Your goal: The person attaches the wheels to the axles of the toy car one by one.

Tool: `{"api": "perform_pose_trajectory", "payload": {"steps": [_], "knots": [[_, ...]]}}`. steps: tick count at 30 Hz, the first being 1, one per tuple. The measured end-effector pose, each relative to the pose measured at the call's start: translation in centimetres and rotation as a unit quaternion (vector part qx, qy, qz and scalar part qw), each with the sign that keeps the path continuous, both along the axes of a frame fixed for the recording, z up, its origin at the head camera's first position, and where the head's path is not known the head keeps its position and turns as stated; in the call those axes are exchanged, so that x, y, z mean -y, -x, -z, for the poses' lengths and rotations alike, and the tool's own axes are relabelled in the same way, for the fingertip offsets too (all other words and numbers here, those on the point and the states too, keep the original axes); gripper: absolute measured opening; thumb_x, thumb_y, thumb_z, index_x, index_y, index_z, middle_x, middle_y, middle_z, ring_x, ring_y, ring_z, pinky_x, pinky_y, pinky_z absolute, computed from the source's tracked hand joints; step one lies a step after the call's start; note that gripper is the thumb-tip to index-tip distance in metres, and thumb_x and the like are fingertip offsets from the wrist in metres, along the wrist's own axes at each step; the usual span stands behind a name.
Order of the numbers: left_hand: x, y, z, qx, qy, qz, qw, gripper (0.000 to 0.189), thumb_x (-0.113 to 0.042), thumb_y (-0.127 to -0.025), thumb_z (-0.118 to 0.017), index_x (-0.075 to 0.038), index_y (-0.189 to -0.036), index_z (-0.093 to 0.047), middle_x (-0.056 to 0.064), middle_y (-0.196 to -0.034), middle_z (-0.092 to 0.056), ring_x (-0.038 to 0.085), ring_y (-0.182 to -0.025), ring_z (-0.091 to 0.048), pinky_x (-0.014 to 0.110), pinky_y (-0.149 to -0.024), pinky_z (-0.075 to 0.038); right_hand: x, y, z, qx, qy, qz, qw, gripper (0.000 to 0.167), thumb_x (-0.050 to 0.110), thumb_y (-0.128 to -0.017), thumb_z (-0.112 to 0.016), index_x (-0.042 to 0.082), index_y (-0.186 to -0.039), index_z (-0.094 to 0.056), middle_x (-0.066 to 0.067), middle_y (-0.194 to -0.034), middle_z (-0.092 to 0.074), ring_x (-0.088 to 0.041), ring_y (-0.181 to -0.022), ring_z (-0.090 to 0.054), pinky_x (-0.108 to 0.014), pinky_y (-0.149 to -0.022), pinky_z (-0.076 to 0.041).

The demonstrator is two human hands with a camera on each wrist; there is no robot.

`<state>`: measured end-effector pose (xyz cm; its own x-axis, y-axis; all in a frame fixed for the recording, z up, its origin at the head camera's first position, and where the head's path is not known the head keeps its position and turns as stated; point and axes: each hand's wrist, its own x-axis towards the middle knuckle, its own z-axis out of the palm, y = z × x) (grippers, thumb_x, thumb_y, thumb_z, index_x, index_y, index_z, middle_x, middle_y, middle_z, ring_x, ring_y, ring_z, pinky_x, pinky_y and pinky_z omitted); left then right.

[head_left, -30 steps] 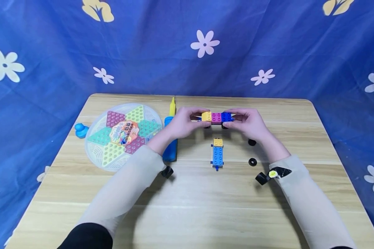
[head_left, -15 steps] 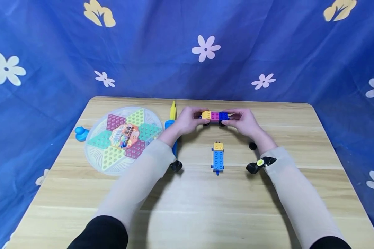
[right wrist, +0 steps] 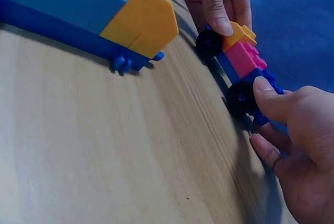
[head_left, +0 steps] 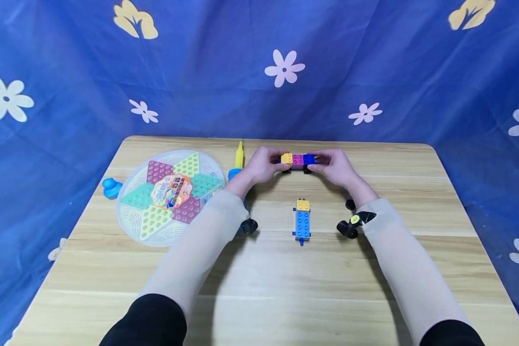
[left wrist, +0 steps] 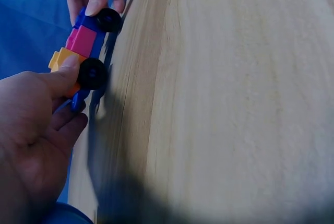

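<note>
A toy brick car [head_left: 298, 160] with a yellow, a pink and a dark blue brick on a blue base is near the table's far edge. Its black wheels [left wrist: 94, 73] face the camera in both wrist views. My left hand [head_left: 261, 166] grips the yellow end, thumb on the near side. At the dark blue end, my right hand [head_left: 337, 168] pinches the car between thumb and fingers. Nearer to me lies a second brick car [head_left: 302, 222], light blue with a yellow end, its axle stubs bare. One loose black wheel [head_left: 350, 204] lies beside my right wrist.
On the left lie a round Chinese checkers board [head_left: 131, 218] and a blue toy duck [head_left: 111, 188]. A blue tube with a yellow pointed tip [head_left: 240, 154] is partly hidden by my left arm. A blue flowered cloth [head_left: 225, 72] hangs behind the table [head_left: 259, 288].
Both hands have moved slightly away from me and to the left with the car between them. My right wrist now hides one loose wheel that showed earlier.
</note>
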<state>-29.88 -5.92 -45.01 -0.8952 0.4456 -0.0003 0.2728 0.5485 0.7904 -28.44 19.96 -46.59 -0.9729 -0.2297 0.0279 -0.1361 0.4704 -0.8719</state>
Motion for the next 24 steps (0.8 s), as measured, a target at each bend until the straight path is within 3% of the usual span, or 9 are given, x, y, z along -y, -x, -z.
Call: {"api": "perform_pose_trajectory", "payload": {"steps": [9,13,19,24], "knots": [[-0.3,-0.1,-0.4,0.021,0.005,-0.01,0.9997,0.051,-0.02,-0.102,-0.074,-0.004,-0.148,-0.06,0.013,-0.142,-0.065,0.024,-0.128,-0.064,0.034,-0.109,-0.049,-0.1,-0.1,0.1,0.007,-0.004,0.007,0.9999,0.046,0.008,-0.098,-0.078,0.001,-0.142,-0.065,-0.022,-0.129,-0.07,-0.034,-0.117,-0.068,-0.045,-0.104,-0.053],[-0.2,-0.4,-0.9,0.032,0.011,-0.022,0.9992,0.061,-0.021,-0.101,-0.077,-0.004,-0.154,-0.053,0.014,-0.15,-0.059,0.026,-0.134,-0.059,0.036,-0.112,-0.046,-0.3,-0.3,-0.4,0.027,-0.002,0.003,0.9996,0.057,0.012,-0.098,-0.079,0.001,-0.149,-0.058,-0.021,-0.134,-0.068,-0.034,-0.12,-0.067,-0.044,-0.106,-0.052],[0.4,-1.7,-1.9,0.031,-0.013,-0.039,0.9987,0.073,-0.024,-0.098,-0.081,-0.009,-0.16,-0.045,0.011,-0.16,-0.048,0.032,-0.145,-0.048,0.042,-0.116,-0.043,-1.5,-1.4,-1.6,0.032,-0.003,-0.004,0.9995,0.064,0.019,-0.098,-0.081,0.002,-0.153,-0.054,-0.015,-0.144,-0.064,-0.031,-0.125,-0.065,-0.043,-0.108,-0.051],[1.6,-3.5,-2.8,0.035,-0.068,-0.023,0.9968,0.072,-0.023,-0.098,-0.08,-0.01,-0.159,-0.046,0.006,-0.164,-0.044,0.033,-0.15,-0.041,0.042,-0.118,-0.04,-2.8,-3.1,-2.9,0.017,0.002,-0.012,0.9998,0.057,0.018,-0.099,-0.079,0.0,-0.148,-0.058,-0.02,-0.145,-0.062,-0.034,-0.123,-0.066,-0.04,-0.1,-0.056]]}}
